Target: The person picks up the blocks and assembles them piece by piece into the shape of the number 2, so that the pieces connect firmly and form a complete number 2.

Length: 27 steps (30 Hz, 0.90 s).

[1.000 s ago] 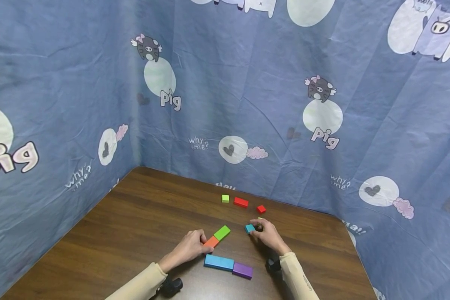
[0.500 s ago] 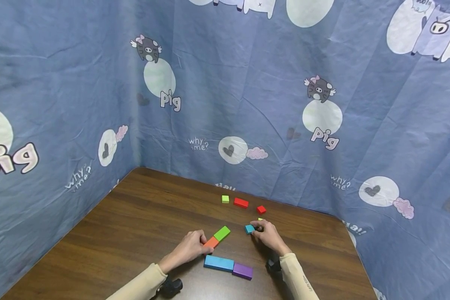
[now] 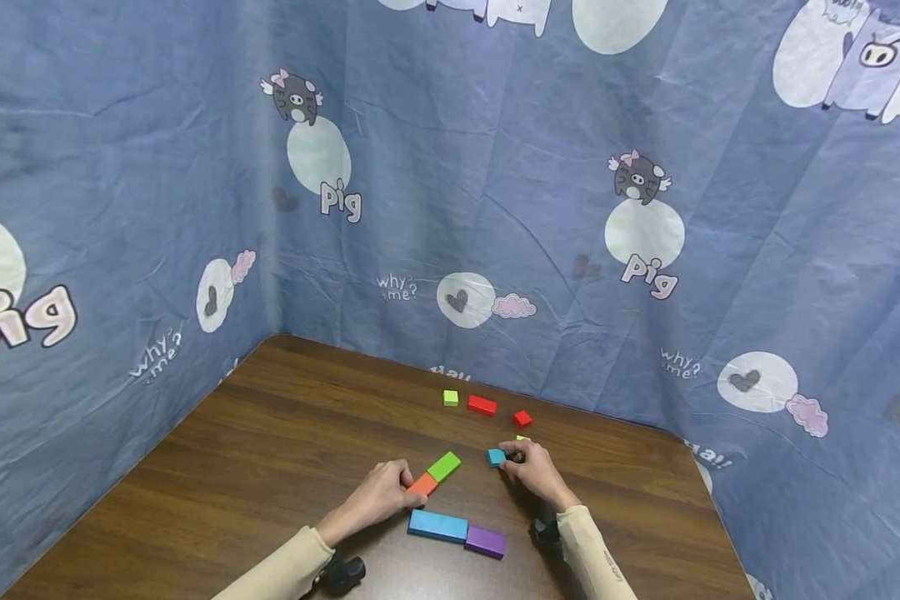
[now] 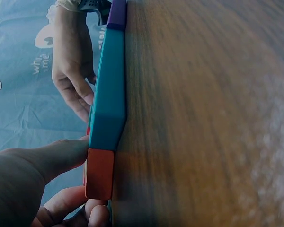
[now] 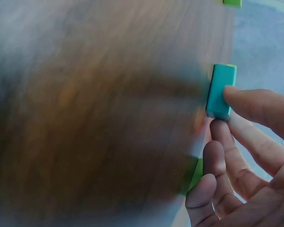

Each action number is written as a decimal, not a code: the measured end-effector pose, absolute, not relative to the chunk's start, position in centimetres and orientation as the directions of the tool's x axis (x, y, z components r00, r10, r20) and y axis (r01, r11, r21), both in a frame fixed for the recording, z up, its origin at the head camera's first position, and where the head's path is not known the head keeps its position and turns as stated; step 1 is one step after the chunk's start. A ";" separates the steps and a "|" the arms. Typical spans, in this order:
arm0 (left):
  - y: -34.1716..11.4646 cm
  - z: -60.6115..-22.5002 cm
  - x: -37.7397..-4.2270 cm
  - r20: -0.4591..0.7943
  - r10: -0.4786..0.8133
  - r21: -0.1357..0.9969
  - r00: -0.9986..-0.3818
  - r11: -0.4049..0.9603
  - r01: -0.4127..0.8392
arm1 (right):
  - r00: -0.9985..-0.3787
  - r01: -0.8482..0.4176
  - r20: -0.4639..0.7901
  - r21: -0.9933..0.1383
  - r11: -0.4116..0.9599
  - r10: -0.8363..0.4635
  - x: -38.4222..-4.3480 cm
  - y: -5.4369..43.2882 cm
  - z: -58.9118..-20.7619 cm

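Observation:
My left hand [image 3: 378, 496] pinches an orange block [image 3: 423, 483] between thumb and fingers, low on the wooden table. End to end with it, a green block [image 3: 444, 467] points away to the right. My right hand [image 3: 536, 473] grips a small blue block [image 3: 496, 457]; in the right wrist view the thumb presses the face of this blue block [image 5: 220, 92]. Nearer the body lie a long blue block [image 3: 438, 525] and a purple block [image 3: 485, 542], joined end to end in a row. A yellow-green block [image 3: 522, 438] is mostly hidden behind my right hand.
Toward the back of the table [image 3: 330, 417] sit a small yellow-green block [image 3: 451, 398], a longer red block [image 3: 482, 405] and a small red block [image 3: 522, 418]. A blue patterned curtain [image 3: 420, 208] hangs along the table's back and left edges.
My right hand has shifted slightly left with the small blue block. The left hand and the orange block keep their place.

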<state>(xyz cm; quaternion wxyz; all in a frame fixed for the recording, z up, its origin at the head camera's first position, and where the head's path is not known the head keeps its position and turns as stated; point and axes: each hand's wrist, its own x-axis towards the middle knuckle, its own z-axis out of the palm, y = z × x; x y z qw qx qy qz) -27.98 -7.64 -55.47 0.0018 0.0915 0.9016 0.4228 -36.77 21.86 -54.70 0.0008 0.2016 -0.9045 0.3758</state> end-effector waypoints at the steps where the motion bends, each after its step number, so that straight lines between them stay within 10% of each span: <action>1: -7.7 -55.5 -28.0 0.075 0.167 0.763 -0.983 0.625 0.164 | -0.915 -0.373 0.159 -0.678 0.633 -0.370 -36.8 21.8 -54.7; 27: -7.7 -55.6 -28.0 0.075 0.175 0.773 -0.982 0.612 0.168 | -0.914 -0.365 0.141 -0.697 0.617 -0.381 -36.8 20.8 -54.8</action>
